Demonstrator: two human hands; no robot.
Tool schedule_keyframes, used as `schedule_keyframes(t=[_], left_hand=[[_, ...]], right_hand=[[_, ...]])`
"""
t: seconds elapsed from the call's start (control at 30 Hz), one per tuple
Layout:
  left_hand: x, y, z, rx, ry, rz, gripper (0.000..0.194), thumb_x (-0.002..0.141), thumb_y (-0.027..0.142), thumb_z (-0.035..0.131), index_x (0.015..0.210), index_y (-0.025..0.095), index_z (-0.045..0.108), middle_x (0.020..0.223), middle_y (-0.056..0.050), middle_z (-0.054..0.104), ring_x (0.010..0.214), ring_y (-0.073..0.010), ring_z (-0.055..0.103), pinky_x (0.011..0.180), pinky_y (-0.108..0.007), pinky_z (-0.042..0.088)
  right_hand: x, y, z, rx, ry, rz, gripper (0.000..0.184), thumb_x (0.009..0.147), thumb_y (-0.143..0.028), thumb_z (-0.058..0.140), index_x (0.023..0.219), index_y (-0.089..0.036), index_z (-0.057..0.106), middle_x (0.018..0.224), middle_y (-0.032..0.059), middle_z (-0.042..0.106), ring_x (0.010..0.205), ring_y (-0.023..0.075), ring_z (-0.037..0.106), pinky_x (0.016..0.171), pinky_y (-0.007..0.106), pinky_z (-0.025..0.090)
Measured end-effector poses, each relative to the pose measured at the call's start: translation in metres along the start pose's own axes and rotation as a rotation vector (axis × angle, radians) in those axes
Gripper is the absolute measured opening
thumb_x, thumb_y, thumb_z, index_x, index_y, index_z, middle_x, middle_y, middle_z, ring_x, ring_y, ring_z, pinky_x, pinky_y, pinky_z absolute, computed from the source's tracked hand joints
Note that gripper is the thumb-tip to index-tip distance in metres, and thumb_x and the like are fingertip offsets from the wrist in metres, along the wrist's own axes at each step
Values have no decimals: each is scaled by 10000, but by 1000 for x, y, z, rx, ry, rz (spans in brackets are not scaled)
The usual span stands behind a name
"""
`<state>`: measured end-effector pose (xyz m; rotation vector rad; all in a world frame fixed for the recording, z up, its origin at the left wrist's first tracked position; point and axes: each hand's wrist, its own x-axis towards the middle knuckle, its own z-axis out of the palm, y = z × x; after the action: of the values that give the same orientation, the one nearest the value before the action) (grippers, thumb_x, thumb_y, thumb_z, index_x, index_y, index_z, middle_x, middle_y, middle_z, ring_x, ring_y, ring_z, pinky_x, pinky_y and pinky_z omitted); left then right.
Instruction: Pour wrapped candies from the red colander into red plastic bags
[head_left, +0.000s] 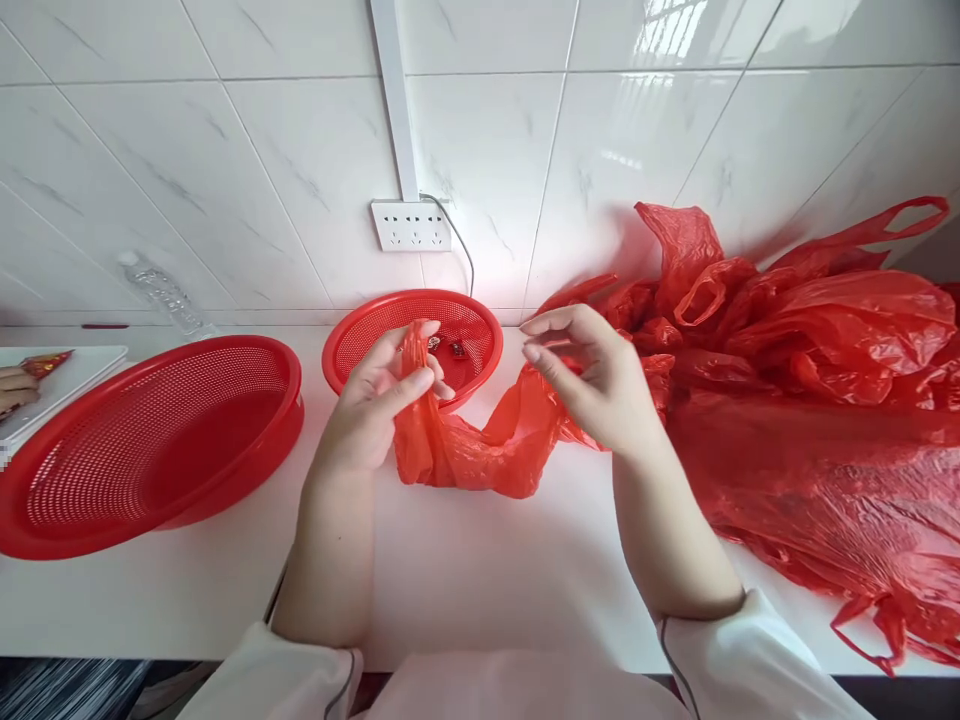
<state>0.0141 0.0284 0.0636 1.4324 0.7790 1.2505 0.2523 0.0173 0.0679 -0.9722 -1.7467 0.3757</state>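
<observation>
My left hand (367, 405) pinches one end of a red plastic bag (480, 455), which sags in a loop above the white table. To its right is my right hand (589, 375), its thumb and forefinger apart with nothing visible between them. The bag's other end passes behind that hand, and whether the hand touches it I cannot tell. Beyond my left hand stands a small round red basket (484, 375) with a few small items in it, partly hidden by my fingers and the bag.
A large heap of red plastic bags (810, 330) covers the right side. At left stands a bigger red basket (187, 505). Another person's hand (16, 390) rests by a white tray (90, 365) holding a red packet. A clear bottle (165, 295) and a wall socket (412, 226) are behind.
</observation>
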Motion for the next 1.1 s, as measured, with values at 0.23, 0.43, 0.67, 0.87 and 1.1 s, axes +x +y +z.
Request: schedule_keyframes(t=[0.23,0.43,0.67,0.87,1.1], left_hand=[[6,-3,3,17,105,14,505,845,288,645,1333,323,521,902,-7,604,707,-129,618,775,-327,561],[9,-7,3,-21,75,-46,478,837,291,641,1298,316,513,713,44,475,453,-40,313,412,-176,348],[-7,-3,26,120,-390,-215,629,727,295,783,1286,280,495,694,44,435,583,-89,394,521,-216,380],[-12,-8,41,168,-653,-193,240,915,396,548,828,186,626,734,-12,533,650,-121,484,581,-258,425],[-8,-7,34,16,-455,-276,361,981,437,409,875,168,625,539,30,468,440,-79,442,470,-234,372]], right_hand=[[-42,-1,-35,-537,-430,447,469,899,-434,547,1323,-253,466,882,62,683,781,258,662,632,390,540],[-52,-8,-63,-50,-157,221,298,800,-289,710,1088,-281,633,717,-6,606,522,134,537,440,261,454],[-28,-13,-6,257,16,-231,252,822,-68,638,961,-276,668,852,14,684,798,193,642,701,355,541],[-22,-8,12,123,-190,-388,279,898,-121,545,1146,-224,623,1136,76,653,989,209,625,869,388,511],[-17,1,8,186,-220,-181,219,887,-112,575,1072,-208,640,995,54,675,927,176,644,811,333,547]])
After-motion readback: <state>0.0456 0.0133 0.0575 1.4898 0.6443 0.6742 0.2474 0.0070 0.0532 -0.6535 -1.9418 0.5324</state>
